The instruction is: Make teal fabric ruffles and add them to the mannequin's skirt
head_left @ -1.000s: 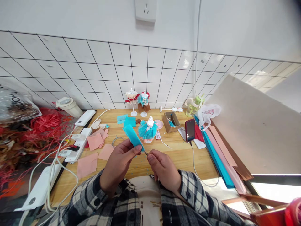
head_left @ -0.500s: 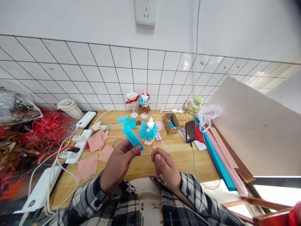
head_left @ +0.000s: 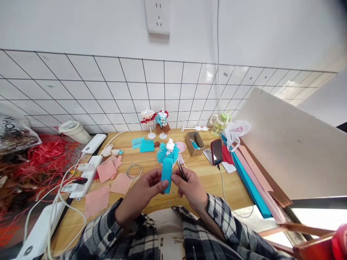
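Note:
My left hand (head_left: pixel 146 189) pinches a folded strip of blue crepe paper (head_left: pixel 167 169) between thumb and fingers, and the strip stands upright. Close beside it on the right, my right hand (head_left: pixel 191 187) is closed on small dark scissors (head_left: pixel 181 171), their tip pointing up and away; the handles are mostly hidden in the palm. Its fingertips are at the strip's right edge, and I cannot tell if they touch it. Just behind the strip stands a small white dress-form figure (head_left: pixel 170 145) wearing a ruffled blue paper skirt (head_left: pixel 162 153), partly covered by the strip.
Two decorated dress forms (head_left: pixel 162 121) stand by the tiled wall. Blue paper pieces (head_left: pixel 147 145), pink paper squares (head_left: pixel 107 171) and a metal ring (head_left: pixel 134 171) lie left. A small cardboard box (head_left: pixel 194 143), phone (head_left: pixel 217 152) and bottle (head_left: pixel 221 123) stand right. Cabled power strips (head_left: pixel 86 177) line the left edge.
My left hand has moved right and turned the blue strip from slanted to upright, in front of the figure. My right hand has come up against it, showing more of the scissors. The view shifted slightly.

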`<state>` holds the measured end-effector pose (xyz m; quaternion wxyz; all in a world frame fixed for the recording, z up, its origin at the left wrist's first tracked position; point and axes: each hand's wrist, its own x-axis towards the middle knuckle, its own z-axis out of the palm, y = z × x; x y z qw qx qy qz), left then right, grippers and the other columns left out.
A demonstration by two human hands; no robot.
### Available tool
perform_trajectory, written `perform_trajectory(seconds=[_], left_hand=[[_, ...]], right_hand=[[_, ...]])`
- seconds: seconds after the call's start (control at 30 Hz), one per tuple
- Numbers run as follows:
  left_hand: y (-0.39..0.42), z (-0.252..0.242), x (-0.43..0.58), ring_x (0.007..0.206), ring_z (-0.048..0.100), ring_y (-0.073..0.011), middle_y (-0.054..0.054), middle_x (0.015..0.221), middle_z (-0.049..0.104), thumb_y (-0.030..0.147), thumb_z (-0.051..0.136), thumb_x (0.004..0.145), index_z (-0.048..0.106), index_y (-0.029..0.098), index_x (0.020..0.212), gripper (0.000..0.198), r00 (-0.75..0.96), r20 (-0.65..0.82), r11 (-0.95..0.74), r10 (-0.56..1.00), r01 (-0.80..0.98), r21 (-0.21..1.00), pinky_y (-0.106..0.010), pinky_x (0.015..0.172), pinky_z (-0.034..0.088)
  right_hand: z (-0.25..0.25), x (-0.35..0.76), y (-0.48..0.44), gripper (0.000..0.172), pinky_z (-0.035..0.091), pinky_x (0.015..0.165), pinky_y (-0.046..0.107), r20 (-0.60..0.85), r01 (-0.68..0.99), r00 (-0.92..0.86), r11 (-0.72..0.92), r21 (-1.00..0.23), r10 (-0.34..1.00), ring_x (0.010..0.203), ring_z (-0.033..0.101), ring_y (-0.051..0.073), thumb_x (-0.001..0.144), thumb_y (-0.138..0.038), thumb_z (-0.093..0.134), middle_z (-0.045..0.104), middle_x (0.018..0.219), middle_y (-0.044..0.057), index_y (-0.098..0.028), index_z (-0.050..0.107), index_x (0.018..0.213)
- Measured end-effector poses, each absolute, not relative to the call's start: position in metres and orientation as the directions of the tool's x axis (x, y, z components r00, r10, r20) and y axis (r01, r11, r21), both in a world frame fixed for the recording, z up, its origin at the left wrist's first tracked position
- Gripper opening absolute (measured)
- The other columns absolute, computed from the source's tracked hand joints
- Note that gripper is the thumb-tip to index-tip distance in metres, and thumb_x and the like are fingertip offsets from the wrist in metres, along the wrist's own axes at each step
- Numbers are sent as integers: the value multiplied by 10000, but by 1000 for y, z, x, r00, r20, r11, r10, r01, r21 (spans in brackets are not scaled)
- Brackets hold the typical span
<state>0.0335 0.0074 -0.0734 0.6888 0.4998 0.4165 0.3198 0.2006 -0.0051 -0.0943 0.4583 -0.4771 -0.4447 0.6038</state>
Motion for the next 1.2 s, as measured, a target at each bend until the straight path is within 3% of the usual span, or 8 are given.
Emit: perform_trajectory(seconds=[0.23,0.43,0.57,0.77,0.9,1.03,1.1,1.2], left_hand=[[12,-79,32,657,503,-109,0,720,597,406,634,810,677,164,859,250,393,-325,396,860,-111,912,-217,643,442],[17,-81,30,623,513,-110,17,664,614,356,759,686,672,167,729,213,271,-324,351,906,-57,935,-206,608,431],[20,-86,30,611,517,-103,19,692,631,368,775,661,675,179,761,237,249,-382,437,890,-229,870,-203,593,433],[24,-100,25,625,522,-102,17,709,635,347,799,637,657,176,766,257,310,-404,490,861,-295,820,-203,605,421],[27,-106,24,675,519,-122,21,699,611,330,781,651,630,174,736,233,293,-340,405,894,-198,893,-221,654,411],[29,-108,27,645,492,-123,37,649,574,278,799,605,575,171,666,256,268,-301,323,915,-41,946,-225,635,388],[29,-110,29,610,461,-114,48,621,542,290,797,604,546,173,646,280,268,-295,301,917,21,953,-219,594,366],[27,-113,32,581,437,-108,61,588,499,327,800,600,525,176,629,315,277,-296,286,914,77,955,-214,560,350]], right_hand=[[-92,198,-2,229,324,315,169,-173,-127,-203,-201,-971,964,329,366,34,787,-388,586,420,552,-86,-185,500,725],[-108,204,7,288,314,393,198,-115,161,-12,-112,-981,993,388,378,78,876,-449,463,382,541,-95,-204,507,1020],[-169,217,17,263,388,600,242,-201,669,6,-153,-727,980,627,543,140,911,-399,410,530,650,-39,-209,498,1070],[-251,240,11,253,420,781,341,-327,771,27,-228,-594,945,893,601,249,754,-145,550,648,931,109,-148,597,1003],[-244,242,13,451,370,951,432,-261,751,45,-205,-628,964,1170,476,317,705,-150,616,561,1219,168,-146,577,1154],[-195,227,19,346,486,831,312,-188,610,-77,-103,-786,979,962,615,195,862,-340,514,652,1089,82,-198,574,1172],[-165,217,19,381,509,776,307,-67,229,-270,-4,-974,961,955,624,202,872,-424,515,669,1047,83,-188,580,1164],[-131,204,15,323,511,761,307,5,-5,-270,4,-1000,963,866,634,192,800,-438,635,690,939,55,-187,648,1003]])
